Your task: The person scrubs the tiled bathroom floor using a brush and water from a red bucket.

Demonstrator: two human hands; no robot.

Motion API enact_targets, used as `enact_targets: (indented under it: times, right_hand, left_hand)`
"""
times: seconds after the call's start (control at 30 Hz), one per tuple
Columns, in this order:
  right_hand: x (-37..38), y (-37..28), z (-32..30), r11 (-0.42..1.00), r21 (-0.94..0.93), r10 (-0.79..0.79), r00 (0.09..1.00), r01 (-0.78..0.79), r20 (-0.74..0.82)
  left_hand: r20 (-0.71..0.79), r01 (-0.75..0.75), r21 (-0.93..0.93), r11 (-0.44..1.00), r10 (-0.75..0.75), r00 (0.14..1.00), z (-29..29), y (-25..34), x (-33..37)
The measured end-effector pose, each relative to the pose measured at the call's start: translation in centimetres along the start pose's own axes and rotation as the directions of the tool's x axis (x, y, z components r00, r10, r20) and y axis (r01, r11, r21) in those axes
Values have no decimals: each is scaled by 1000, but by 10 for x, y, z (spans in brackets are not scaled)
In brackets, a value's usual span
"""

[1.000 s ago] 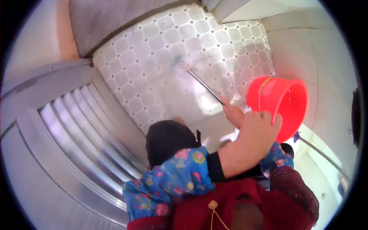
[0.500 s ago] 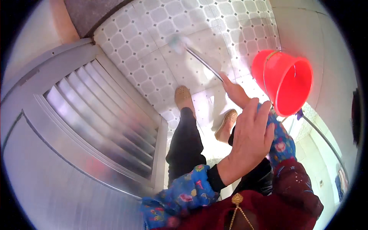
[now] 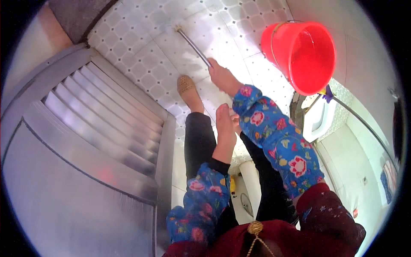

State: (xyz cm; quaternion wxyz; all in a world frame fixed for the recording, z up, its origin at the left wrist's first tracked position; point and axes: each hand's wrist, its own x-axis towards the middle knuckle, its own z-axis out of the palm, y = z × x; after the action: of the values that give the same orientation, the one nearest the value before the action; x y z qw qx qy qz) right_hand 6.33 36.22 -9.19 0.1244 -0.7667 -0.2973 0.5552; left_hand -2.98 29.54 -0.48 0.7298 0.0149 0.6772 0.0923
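Note:
My right hand (image 3: 223,77) is closed round the lower end of a slim metal handle (image 3: 195,48). The handle slants up and left over the tiled floor; its far end shows a small tan fitting, and the head beyond it is too blurred to make out. My left hand (image 3: 226,128) is below, beside my right forearm's flowered sleeve (image 3: 274,132). Its fingers are loosely bent and partly hidden by that sleeve, with nothing visible in them.
A red bucket (image 3: 314,58) with a wire handle is at the right, near the wall. A louvred door (image 3: 102,120) fills the left. A white squat toilet (image 3: 320,118) shows beyond the bucket. My foot in a tan shoe (image 3: 187,85) is on the patterned tiles.
My right arm has reached farther forward and left with the metal-handled tool. My left hand has dropped from over the right wrist to below the forearm. The whole view has shifted.

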Motion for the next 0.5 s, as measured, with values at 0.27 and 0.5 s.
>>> enact_targets:
  times: [0.27,0.5]
  right_hand:
    - [-20,42,13,981,141,119,989,-131,87]
    - [-5,14,8,794,604,76,997,-62,2]
  left_hand:
    - [105,116,-199,973,-96,990,6,-27,-1]
    - [352,-72,-29,997,77,933,-4,-16,30]
